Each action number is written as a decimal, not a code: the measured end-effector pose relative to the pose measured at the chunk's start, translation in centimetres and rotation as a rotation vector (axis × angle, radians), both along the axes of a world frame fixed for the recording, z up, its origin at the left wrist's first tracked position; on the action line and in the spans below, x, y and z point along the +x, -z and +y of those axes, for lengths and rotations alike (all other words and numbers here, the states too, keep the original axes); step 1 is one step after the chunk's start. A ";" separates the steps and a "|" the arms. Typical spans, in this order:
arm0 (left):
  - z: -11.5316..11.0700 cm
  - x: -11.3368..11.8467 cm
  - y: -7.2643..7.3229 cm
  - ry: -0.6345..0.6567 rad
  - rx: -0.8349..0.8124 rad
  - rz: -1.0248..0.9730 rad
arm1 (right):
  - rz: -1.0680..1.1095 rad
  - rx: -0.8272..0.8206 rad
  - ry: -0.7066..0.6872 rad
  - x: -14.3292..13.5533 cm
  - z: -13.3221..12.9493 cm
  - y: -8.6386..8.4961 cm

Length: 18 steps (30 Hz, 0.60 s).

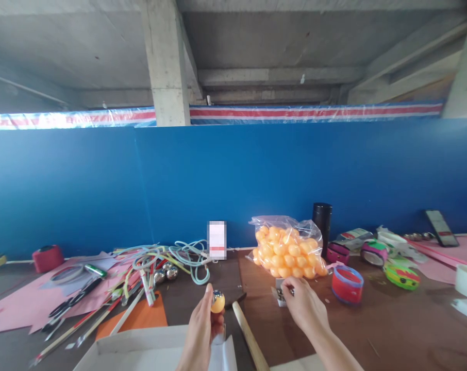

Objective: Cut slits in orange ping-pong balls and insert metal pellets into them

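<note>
My left hand (202, 322) is closed round a ball (218, 303), orange-yellow below with a shiny, dark silvery patch on top. Just right of it lies a hammer (249, 335) with a pale wooden handle and a dark head. My right hand (306, 305) is at a small open box (282, 301) that holds small metallic pieces. Its fingertips are pinched together over the box, and whatever is between them is too small to make out. Behind this hand stands a clear plastic bag of orange balls (289, 253).
A white open carton (140, 345) sits at the front left. Skipping ropes (190, 255), steel balls (166, 273) and scissors (61, 309) lie left. A red tape roll (347, 285), a black cylinder (322, 226) and a green tape measure (401, 275) are right. A blue partition (233, 175) rises behind.
</note>
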<state>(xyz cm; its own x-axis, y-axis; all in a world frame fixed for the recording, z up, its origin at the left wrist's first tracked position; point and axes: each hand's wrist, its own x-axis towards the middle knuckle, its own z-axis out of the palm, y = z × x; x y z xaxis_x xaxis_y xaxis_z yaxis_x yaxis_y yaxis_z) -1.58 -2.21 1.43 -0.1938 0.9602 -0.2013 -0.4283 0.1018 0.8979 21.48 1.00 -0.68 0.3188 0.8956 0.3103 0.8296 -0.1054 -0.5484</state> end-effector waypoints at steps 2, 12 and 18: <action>0.0 0.0 0.1 0.008 -0.007 -0.038 | 0.059 0.040 -0.035 -0.3 -0.2 -0.2; 0.0 0.0 0.0 0.102 -0.058 -0.159 | 0.449 0.127 -0.244 -1.6 -0.3 0.1; 0.1 0.1 -0.2 0.121 -0.081 -0.174 | 0.578 0.163 -0.334 -3.3 -1.2 -0.9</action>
<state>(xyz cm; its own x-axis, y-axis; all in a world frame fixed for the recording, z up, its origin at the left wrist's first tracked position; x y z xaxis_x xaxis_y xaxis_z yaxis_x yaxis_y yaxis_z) -1.44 -2.11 1.59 -0.0339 0.9537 -0.2989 -0.5561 0.2305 0.7985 18.16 -0.19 0.19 0.1883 0.9311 0.3124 0.3730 0.2264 -0.8998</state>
